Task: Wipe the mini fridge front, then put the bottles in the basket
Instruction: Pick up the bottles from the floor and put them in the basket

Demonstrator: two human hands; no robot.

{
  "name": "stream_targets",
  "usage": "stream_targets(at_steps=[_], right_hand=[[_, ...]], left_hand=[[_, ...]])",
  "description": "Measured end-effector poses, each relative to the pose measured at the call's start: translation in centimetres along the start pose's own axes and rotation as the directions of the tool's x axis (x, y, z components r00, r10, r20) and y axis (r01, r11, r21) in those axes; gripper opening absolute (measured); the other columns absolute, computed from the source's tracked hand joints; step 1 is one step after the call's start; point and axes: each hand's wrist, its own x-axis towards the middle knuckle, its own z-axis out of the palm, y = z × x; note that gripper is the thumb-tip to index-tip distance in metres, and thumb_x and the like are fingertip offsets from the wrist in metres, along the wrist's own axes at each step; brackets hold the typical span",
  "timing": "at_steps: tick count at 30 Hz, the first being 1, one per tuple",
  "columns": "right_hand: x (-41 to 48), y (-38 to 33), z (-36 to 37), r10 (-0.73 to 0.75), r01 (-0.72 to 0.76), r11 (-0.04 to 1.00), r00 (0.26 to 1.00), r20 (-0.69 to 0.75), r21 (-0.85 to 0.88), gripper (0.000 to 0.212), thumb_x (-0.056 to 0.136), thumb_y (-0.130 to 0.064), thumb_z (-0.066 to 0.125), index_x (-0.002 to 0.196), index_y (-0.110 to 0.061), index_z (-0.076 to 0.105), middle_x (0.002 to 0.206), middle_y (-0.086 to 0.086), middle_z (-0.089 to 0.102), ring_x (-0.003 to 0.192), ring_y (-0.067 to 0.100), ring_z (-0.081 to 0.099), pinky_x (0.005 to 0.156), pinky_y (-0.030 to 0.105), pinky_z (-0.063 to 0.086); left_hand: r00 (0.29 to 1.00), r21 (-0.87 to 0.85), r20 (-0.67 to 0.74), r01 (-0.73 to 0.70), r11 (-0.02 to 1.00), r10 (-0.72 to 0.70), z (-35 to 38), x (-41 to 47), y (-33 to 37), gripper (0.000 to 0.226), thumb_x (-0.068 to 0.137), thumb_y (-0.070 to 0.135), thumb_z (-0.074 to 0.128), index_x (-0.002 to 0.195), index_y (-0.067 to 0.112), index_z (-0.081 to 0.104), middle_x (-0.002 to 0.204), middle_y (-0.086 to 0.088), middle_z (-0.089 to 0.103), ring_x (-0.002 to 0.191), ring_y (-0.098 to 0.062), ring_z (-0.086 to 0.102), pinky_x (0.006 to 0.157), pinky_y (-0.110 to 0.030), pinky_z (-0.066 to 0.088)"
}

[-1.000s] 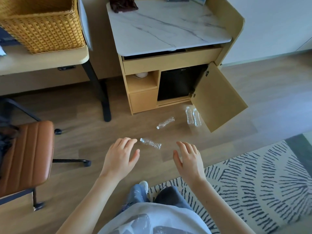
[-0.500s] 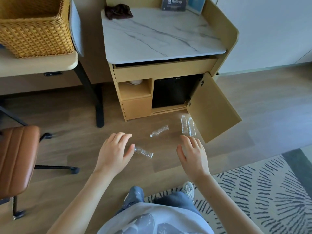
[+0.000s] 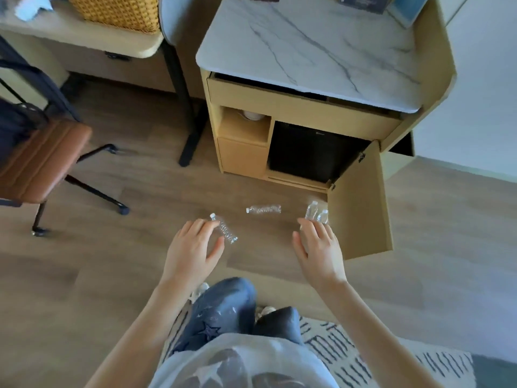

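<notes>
1. Head view: left hand [image 3: 193, 249] spread wide and holding nothing. Its fingertips are just over the neck of the nearest clear ribbed plastic bottle [image 3: 225, 231], which lies on the wood-look floor [image 3: 112, 261]. Contact cannot be told.
2. Right hand [image 3: 319, 247] likewise spread and empty, just beside the pair of clear plastic bottles [image 3: 316, 214] lying by the open tan cabinet door [image 3: 361, 214]. A fourth clear bottle [image 3: 264, 210] lies between the others, in front of the black mini fridge [image 3: 305, 152].
3. Judged step: gathering bottles. Close the fingers round each body mid-length, not the cap. The thin walls will likely crumple or roll.
4. Take the pair one at a time, or pinch both necks.
5. Woven wicker basket [image 3: 117, 12] sits on the cream desk [image 3: 84, 37], well apart from the bottles. Rise before carrying.
</notes>
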Motion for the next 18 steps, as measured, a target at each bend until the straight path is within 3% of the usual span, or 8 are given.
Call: stream_targets(at_steps=[13,18], right_hand=[[9.8,3.1,3.0,-0.236,0.229,0.971,0.961,0.147,0.065,0.039,0.096,-0.031,0.043,0.116,-0.005,0.064,0.106,0.01,0.067,0.099,0.031,0.062,0.082,0.042,0.054],[15.7,3.3,4.5,-0.291,0.282,0.956,0.944,0.155,0.077,0.026,0.094,-0.02,0.056,0.115,-0.007,0.064,0.109,0.008,0.067,0.101,0.029,0.061,0.085,0.042,0.053]], left_hand=[[0.969,0.01,-0.019,0.245,0.969,-0.245,4.9,3.4,1.5,0.043,0.091,0.04,0.041,0.112,0.011,0.066,0.097,0.0,0.066,0.089,-0.025,0.061,0.068,-0.033,0.049],[0.95,-0.007,-0.054,0.308,0.951,-0.308,6.3,7.6,1.1,0.04,0.093,0.038,0.042,0.114,0.012,0.065,0.097,0.003,0.065,0.09,-0.021,0.059,0.07,-0.029,0.047]])
